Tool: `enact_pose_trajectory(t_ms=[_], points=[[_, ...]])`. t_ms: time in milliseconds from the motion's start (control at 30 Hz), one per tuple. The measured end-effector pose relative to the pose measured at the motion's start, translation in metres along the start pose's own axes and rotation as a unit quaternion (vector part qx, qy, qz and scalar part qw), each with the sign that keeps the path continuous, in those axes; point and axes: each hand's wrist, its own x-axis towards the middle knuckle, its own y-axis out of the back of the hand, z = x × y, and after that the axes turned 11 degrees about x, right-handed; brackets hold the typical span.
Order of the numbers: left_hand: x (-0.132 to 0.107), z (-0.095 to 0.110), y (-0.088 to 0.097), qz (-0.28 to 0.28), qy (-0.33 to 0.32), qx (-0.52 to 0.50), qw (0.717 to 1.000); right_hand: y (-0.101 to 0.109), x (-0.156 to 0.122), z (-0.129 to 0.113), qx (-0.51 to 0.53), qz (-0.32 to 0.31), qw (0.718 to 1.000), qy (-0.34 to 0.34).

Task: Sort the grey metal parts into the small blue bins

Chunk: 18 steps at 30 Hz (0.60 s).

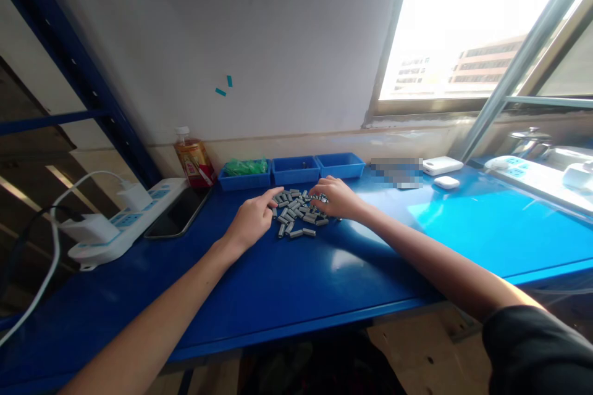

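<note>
A loose pile of short grey metal pieces, shaped like long hex nuts, lies on the blue table. At the pile's left edge is my left hand, index finger stretched toward the pieces and the thumb apart from it. My right hand arches over the right side of the pile, its fingers bent down among the pieces and spread apart. The fingertips are partly hidden, and I see no piece held clearly in either hand. Just behind the pile stand three blue bins: a left bin, a middle bin and a right bin.
Green plastic fills the left bin; something small lies in the middle one. To the left are a drink bottle, a dark phone and a power strip with cables. White boxes and another power strip are right.
</note>
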Motion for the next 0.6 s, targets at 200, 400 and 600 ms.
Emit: enact_pose_trajectory(t_ms=[200, 400, 600], points=[[-0.002, 0.004, -0.007, 0.004, -0.053, 0.000, 0.999, -0.008, 0.013, -0.010, 0.048, 0.014, 0.999, 0.011], [-0.007, 0.020, -0.003, 0.022, -0.076, -0.017, 0.997, 0.003, 0.005, -0.061, 0.216, 0.162, 0.962, -0.042], [-0.010, 0.027, -0.001, 0.085, -0.073, 0.009, 0.994, -0.008, 0.001, -0.085, 0.270, 0.149, 0.949, -0.063]])
